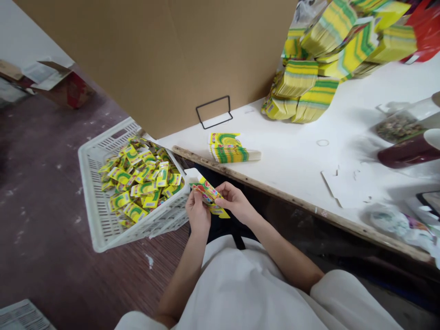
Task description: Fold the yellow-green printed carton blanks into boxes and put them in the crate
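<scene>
My left hand [197,211] and my right hand [234,200] both grip one small yellow-and-green printed carton [208,192] in front of my lap, below the table's edge. The fingers of each hand are pinched on the carton, the left at its near end and the right at its far side. A white flap of the carton sticks up at its left end. Just left of my hands stands a white slatted plastic crate [92,183] on the floor, filled with several folded cartons [140,181] of the same print.
A white table [295,156] runs to the right with a small stack of flat cartons [229,147] near its edge. A big pile of bundled flat cartons [330,55] lies at the back right. A brown cardboard wall [154,59] stands behind. Jars and scraps sit far right.
</scene>
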Action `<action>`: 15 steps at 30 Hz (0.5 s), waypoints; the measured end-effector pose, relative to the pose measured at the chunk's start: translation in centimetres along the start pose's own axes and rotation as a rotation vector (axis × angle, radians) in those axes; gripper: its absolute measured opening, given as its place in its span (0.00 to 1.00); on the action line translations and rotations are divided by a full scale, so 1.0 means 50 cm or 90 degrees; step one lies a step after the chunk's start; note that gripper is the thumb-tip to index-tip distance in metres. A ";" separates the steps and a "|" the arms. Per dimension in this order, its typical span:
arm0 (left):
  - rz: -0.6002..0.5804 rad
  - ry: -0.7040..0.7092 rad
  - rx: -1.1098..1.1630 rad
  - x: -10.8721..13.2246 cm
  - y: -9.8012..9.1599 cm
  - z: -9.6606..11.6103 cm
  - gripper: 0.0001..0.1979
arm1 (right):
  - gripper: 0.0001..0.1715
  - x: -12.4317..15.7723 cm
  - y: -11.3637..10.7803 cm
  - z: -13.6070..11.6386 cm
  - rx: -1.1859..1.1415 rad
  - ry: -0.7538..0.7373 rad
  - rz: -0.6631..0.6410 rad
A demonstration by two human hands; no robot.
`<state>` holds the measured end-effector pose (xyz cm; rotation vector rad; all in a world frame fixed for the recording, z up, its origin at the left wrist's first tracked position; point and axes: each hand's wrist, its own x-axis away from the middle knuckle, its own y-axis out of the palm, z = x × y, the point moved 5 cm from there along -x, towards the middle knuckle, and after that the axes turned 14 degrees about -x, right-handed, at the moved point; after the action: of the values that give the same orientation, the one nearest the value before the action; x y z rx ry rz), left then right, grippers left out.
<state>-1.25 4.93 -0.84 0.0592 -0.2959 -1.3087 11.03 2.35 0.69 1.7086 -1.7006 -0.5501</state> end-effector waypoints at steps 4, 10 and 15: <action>0.028 -0.010 0.010 -0.007 -0.005 0.001 0.21 | 0.29 -0.004 -0.010 0.009 0.004 0.003 0.022; -0.108 -0.065 0.002 -0.012 0.009 0.000 0.20 | 0.28 -0.007 -0.033 0.005 -0.006 -0.019 0.088; -0.098 -0.059 -0.009 -0.008 0.008 -0.010 0.19 | 0.26 -0.008 -0.030 -0.004 0.065 -0.038 0.070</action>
<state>-0.86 5.33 -1.31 0.0085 -0.3665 -1.4682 12.22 2.67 -0.26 1.6720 -1.8818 -0.4756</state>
